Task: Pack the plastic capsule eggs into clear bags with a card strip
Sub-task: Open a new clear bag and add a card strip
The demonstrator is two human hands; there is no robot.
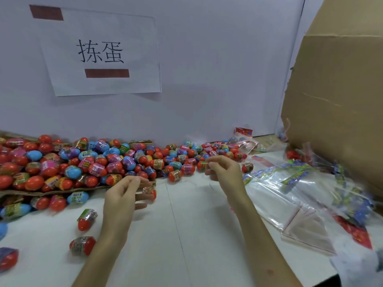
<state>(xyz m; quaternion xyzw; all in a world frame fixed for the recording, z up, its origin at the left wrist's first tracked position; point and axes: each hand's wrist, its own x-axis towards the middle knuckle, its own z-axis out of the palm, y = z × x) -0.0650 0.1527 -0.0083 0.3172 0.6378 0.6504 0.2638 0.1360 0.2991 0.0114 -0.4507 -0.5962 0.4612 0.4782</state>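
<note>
Red and blue capsule eggs (83, 162) wear printed label bands.

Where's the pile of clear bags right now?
Head view, right side: the pile of clear bags lies on the white table, just right of the right hand and in front of the large cardboard box.

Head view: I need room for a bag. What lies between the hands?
The head view shows mostly bare table between the left hand and right hand, with one egg at the far edge, by the pile.
</note>
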